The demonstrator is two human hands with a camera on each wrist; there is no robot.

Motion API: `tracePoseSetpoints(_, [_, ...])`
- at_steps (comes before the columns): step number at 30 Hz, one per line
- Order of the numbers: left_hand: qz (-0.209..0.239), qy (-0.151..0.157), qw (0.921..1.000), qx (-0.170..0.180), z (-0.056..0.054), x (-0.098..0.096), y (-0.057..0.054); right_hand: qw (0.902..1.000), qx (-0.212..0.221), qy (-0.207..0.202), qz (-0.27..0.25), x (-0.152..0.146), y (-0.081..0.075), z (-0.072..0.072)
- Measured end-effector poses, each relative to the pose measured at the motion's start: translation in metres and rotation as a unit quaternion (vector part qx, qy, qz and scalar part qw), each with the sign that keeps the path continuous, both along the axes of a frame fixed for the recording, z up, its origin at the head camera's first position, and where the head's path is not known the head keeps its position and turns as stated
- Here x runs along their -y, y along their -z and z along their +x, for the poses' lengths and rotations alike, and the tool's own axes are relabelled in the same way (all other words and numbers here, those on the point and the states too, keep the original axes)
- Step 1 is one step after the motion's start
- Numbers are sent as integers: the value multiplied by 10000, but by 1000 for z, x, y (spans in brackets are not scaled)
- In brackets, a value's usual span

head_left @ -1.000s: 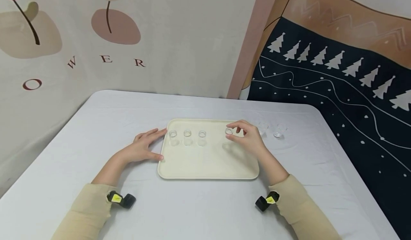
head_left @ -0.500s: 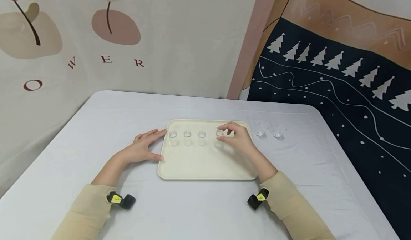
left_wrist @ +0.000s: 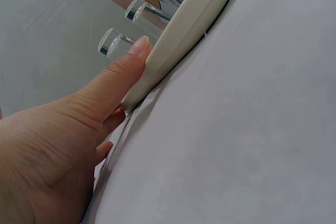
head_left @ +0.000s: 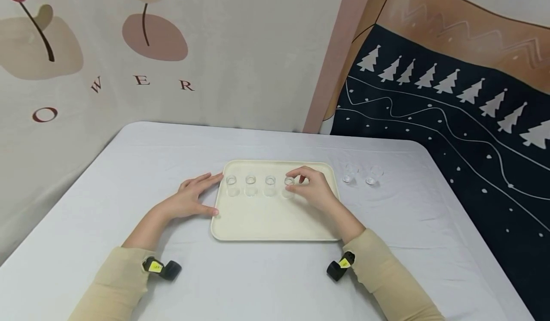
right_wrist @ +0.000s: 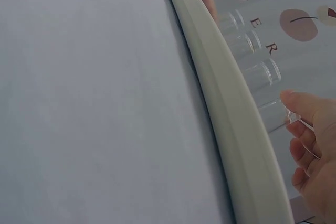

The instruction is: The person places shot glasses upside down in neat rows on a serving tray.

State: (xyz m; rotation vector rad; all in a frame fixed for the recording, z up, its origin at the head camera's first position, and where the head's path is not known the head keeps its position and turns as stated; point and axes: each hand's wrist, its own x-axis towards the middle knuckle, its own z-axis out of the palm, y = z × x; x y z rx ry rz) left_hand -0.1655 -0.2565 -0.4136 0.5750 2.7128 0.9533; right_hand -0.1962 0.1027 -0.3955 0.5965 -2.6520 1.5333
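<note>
Three small clear shot glasses, the middle one (head_left: 251, 179) among them, stand base up in a row on a cream tray (head_left: 258, 223). My right hand (head_left: 313, 189) pinches a fourth shot glass (head_left: 289, 181) between thumb and fingers at the right end of that row. In the right wrist view, the thumb and fingers hold this glass (right_wrist: 275, 115) near its upper end. My left hand (head_left: 189, 199) rests against the tray's left edge with fingers spread. The left wrist view has the left thumb (left_wrist: 118, 77) on the tray rim, beside the nearest glass (left_wrist: 113, 43).
Two more shot glasses, a nearer one (head_left: 350, 174) and a farther one (head_left: 374, 176), stand on the white tablecloth (head_left: 408, 225) right of the tray. A printed cloth (head_left: 258, 58) hangs behind the table, and a dark patterned one (head_left: 412, 106) hangs at right.
My right hand has moved left with the shot glass, bringing it beside the three others. The left hand has stayed at the tray edge.
</note>
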Motion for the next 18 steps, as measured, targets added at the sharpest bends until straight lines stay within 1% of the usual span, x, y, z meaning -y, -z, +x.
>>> tracePoseSetpoints(5, [-1, -11, 10000, -2, 0, 0, 0, 10000, 66, 24, 16, 2, 0, 1])
tracePoseSetpoints(12, [6, 10, 10000, -9, 1, -1, 0, 9998, 115, 22, 172, -1, -2, 4])
tracePoseSetpoints(15, [13, 6, 10000, -18, 1, -1, -1, 9998, 46, 40, 175, -6, -3, 6])
tracePoseSetpoints(18, [20, 18, 10000, -72, 1, -1, -2, 9998, -133, 54, 102, -13, -5, 7])
